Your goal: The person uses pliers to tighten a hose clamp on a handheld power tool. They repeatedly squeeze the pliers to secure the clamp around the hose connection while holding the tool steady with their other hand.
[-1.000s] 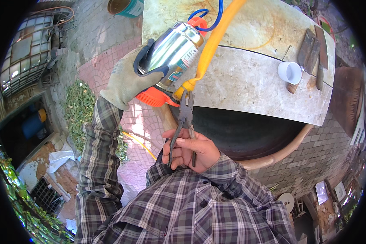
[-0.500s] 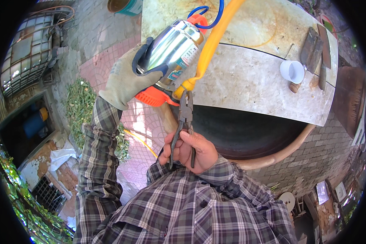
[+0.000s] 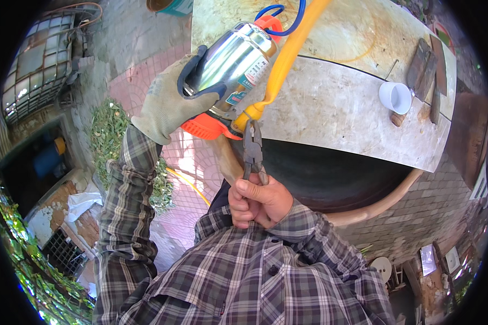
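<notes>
My left hand (image 3: 171, 100) clamps a silver pump (image 3: 230, 59), my right hand (image 3: 263, 200) pliers (image 3: 252, 149), a stained board (image 3: 336, 103) beyond these fingers, pink paving (image 3: 133, 81) leftward.

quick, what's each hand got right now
Left hand: gloved, closed around the silver cylinder.
Right hand: bare, closed on the pliers.
</notes>
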Demonstrator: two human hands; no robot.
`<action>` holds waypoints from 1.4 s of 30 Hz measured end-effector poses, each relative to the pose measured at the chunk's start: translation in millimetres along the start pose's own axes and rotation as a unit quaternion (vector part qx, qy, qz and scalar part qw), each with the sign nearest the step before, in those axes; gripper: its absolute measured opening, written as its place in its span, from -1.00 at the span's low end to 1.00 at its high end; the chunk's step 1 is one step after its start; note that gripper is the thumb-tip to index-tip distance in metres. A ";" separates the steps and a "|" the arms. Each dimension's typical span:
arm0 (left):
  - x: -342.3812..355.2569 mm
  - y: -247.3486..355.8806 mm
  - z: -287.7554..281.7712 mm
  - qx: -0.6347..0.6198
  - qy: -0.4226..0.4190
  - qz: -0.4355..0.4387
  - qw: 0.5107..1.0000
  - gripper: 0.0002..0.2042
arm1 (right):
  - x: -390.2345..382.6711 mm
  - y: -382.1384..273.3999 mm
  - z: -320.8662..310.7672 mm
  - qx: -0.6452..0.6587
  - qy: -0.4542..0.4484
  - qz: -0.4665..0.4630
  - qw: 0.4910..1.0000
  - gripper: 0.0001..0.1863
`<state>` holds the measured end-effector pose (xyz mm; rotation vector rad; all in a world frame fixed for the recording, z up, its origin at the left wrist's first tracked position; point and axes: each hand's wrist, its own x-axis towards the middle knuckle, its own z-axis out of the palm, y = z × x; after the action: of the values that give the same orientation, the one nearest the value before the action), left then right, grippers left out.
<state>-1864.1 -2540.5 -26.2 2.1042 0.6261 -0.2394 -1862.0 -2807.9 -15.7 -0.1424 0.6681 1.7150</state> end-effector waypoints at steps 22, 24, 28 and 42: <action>-9.9 -4.2 -11.1 0.111 -0.020 0.050 0.992 -0.16 | -31.6 -85.0 4.6 -0.317 0.204 0.217 0.900 -0.69; -9.8 -3.0 -11.8 0.120 -0.022 0.056 0.991 -0.15 | -32.6 -97.2 2.2 -0.383 0.240 0.248 0.857 -0.70; -8.7 -0.7 -5.6 0.128 -0.013 0.068 0.989 -0.16 | -26.8 -93.7 5.5 -0.443 0.251 0.181 0.841 -0.68; -2.3 -0.9 1.8 0.110 -0.013 0.072 0.991 -0.18 | -43.5 -38.2 -0.3 -0.401 0.154 0.014 0.903 -0.47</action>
<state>-1866.5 -2542.4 -26.9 2.3419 0.4461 -0.2641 -1815.0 -2841.4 -10.4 -1.0014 0.1409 1.9237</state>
